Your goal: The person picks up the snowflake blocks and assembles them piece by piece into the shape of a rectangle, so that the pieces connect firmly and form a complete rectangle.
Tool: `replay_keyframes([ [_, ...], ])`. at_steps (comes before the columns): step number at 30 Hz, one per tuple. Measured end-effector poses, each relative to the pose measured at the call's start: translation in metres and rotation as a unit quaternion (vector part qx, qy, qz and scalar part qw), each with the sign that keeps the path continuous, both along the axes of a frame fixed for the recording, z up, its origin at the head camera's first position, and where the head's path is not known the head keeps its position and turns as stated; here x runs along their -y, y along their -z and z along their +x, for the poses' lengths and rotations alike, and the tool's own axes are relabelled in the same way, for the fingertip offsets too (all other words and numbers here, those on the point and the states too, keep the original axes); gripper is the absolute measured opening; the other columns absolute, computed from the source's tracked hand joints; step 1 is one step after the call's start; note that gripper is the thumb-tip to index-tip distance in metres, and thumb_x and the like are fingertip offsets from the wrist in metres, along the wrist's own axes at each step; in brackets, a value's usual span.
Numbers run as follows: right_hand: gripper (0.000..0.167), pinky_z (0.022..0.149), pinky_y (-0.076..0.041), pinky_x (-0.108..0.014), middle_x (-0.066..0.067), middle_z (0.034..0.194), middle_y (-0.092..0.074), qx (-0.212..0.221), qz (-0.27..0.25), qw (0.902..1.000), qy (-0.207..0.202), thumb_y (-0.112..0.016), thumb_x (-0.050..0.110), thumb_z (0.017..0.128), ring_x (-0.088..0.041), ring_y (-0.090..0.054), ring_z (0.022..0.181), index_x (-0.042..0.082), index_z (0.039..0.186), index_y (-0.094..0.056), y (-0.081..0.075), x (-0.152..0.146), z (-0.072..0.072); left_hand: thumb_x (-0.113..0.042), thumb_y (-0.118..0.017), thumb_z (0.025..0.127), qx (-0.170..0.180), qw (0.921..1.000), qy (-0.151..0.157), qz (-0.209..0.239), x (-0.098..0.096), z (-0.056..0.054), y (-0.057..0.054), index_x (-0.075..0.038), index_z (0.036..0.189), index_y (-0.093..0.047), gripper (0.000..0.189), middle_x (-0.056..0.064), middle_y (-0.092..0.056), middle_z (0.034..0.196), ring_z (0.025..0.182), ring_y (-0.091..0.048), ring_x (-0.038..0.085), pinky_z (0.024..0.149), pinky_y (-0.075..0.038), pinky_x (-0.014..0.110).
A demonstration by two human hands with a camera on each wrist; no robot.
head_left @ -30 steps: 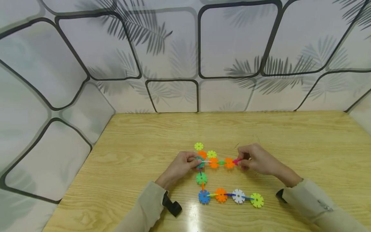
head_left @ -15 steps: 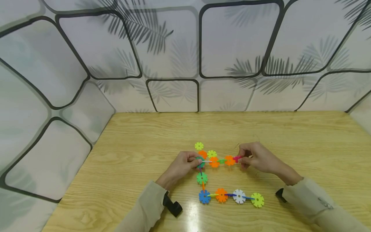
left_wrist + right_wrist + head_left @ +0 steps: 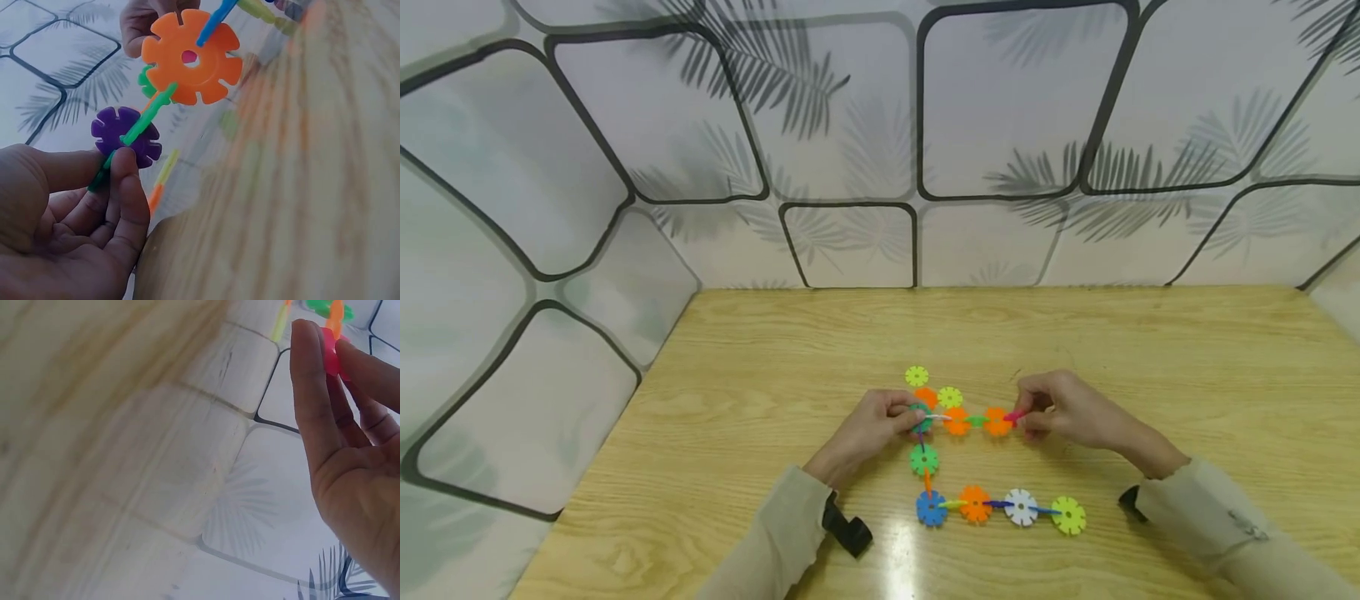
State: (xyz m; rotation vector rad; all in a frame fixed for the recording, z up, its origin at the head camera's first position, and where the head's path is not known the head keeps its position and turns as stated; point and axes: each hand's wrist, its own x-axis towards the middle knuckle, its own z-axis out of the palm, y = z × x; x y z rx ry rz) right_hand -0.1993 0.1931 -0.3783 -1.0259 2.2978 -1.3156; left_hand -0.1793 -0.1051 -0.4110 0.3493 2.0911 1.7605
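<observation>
Thumb and fingers of my left hand (image 3: 874,423) pinch a teal notched interlocking disc (image 3: 919,417) at the corner of a linked chain. In the left wrist view this disc is edge-on, with a purple disc (image 3: 112,132) slotted across it. My right hand (image 3: 1066,410) pinches a pink disc (image 3: 330,355) at the right end of the upper row, beside an orange disc (image 3: 997,422). The fingers partly cover the pink disc. From the left hand the chain runs down through a green disc (image 3: 924,459) to a blue disc (image 3: 932,508), then right to a lime disc (image 3: 1068,516).
Behind the left hand lie an orange disc (image 3: 927,397) and two lime ones, the farther lime disc (image 3: 917,376) and a nearer lime disc (image 3: 951,397). Whether these join the chain, I cannot tell. The wooden table (image 3: 760,350) ends at a patterned backdrop (image 3: 850,242).
The right hand and pink disc have risen slightly, then dropped a little, and the pink disc's tilt has changed. The left hand keeps its hold on the teal disc.
</observation>
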Motion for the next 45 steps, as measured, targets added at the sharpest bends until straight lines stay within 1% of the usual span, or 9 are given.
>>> replay_keyframes([
  [7, 0.013, 0.06, -0.057, -0.03, -0.007, 0.086, -0.069, 0.012, 0.024, 0.9996, 0.013, -0.067, -0.011, 0.09, -0.015, -0.066, 0.067, 0.001, 0.086, -0.064, 0.0, -0.003, -0.001, -0.004, -0.057, 0.103, 0.001, 1.0, 0.003, 0.002, 0.0, 0.001, -0.004, 0.008, 0.105, -0.067, 0.016, 0.014, -0.074, 0.091, 0.08, -0.068, 0.012, 0.077, -0.057, 0.029],
  [11, 0.009, 0.059, -0.053, -0.026, 0.0, 0.088, -0.066, -0.024, 0.061, 0.9977, 0.016, -0.072, -0.003, 0.09, -0.008, -0.062, 0.069, 0.004, 0.089, -0.066, -0.001, -0.01, 0.001, -0.004, -0.058, 0.103, 0.003, 1.0, 0.004, -0.003, 0.001, 0.002, -0.006, 0.008, 0.106, -0.068, 0.016, 0.006, -0.071, 0.086, 0.077, -0.065, 0.01, 0.076, -0.056, 0.028],
  [15, 0.007, 0.059, -0.054, -0.027, 0.006, 0.089, -0.064, -0.053, 0.084, 0.995, 0.012, -0.073, 0.004, 0.093, -0.006, -0.061, 0.073, 0.007, 0.093, -0.067, -0.004, -0.022, 0.013, -0.003, -0.058, 0.103, 0.011, 0.9999, 0.01, 0.001, 0.003, 0.002, -0.007, 0.009, 0.106, -0.068, 0.016, 0.001, -0.068, 0.085, 0.076, -0.063, 0.01, 0.074, -0.056, 0.027],
  [19, 0.014, 0.059, -0.054, -0.027, 0.007, 0.091, -0.065, -0.087, 0.077, 0.9925, -0.038, -0.079, 0.011, 0.089, -0.004, -0.059, 0.075, 0.011, 0.097, -0.067, 0.0, -0.032, 0.034, 0.0, -0.057, 0.102, 0.012, 0.9996, 0.026, 0.008, 0.006, 0.003, -0.006, 0.011, 0.108, -0.066, 0.016, 0.004, -0.068, 0.088, 0.077, -0.065, 0.01, 0.076, -0.058, 0.029],
  [25, 0.029, 0.062, -0.05, -0.024, 0.017, 0.096, -0.059, -0.171, 0.155, 0.9709, -0.063, -0.087, 0.034, 0.081, 0.003, -0.049, 0.079, 0.021, 0.099, -0.068, 0.01, -0.03, 0.062, 0.002, -0.056, 0.102, 0.019, 0.9993, 0.031, 0.002, 0.011, 0.007, -0.007, 0.012, 0.113, -0.064, 0.017, 0.006, -0.068, 0.091, 0.078, -0.065, 0.01, 0.078, -0.058, 0.03],
  [30, 0.028, 0.066, -0.052, -0.027, 0.018, 0.098, -0.056, -0.216, 0.209, 0.9527, -0.046, -0.088, 0.03, 0.078, 0.003, -0.048, 0.081, 0.024, 0.097, -0.069, 0.011, -0.025, 0.07, 0.002, -0.057, 0.102, 0.01, 0.9993, 0.034, -0.01, 0.013, 0.011, -0.009, 0.013, 0.114, -0.063, 0.018, 0.008, -0.068, 0.092, 0.079, -0.066, 0.011, 0.078, -0.059, 0.031],
  [37, 0.026, 0.064, -0.051, -0.025, 0.015, 0.096, -0.06, -0.171, 0.148, 0.9729, -0.048, -0.086, 0.027, 0.082, 0.001, -0.052, 0.081, 0.021, 0.099, -0.068, 0.004, -0.029, 0.057, 0.002, -0.057, 0.102, 0.004, 0.9994, 0.03, -0.017, 0.015, 0.013, -0.01, 0.012, 0.113, -0.063, 0.017, 0.008, -0.069, 0.091, 0.079, -0.066, 0.012, 0.077, -0.059, 0.032],
  [42, 0.007, 0.063, -0.053, -0.027, 0.011, 0.089, -0.065, -0.129, 0.1, 0.9864, -0.015, -0.076, 0.012, 0.093, -0.003, -0.058, 0.078, 0.011, 0.095, -0.069, -0.01, -0.024, 0.023, 0.003, -0.057, 0.102, 0.01, 0.9994, 0.025, -0.022, 0.017, 0.015, -0.008, 0.012, 0.114, -0.063, 0.016, 0.008, -0.07, 0.091, 0.078, -0.067, 0.011, 0.077, -0.059, 0.031],
  [45, 0.005, 0.063, -0.054, -0.028, 0.006, 0.086, -0.068, -0.135, 0.084, 0.9872, 0.007, -0.07, 0.003, 0.095, -0.006, -0.062, 0.076, 0.007, 0.092, -0.07, -0.016, -0.014, -0.001, 0.003, -0.057, 0.101, 0.007, 0.9994, 0.024, -0.026, 0.018, 0.015, -0.007, 0.012, 0.116, -0.063, 0.018, 0.006, -0.07, 0.09, 0.077, -0.067, 0.011, 0.076, -0.059, 0.031],
])
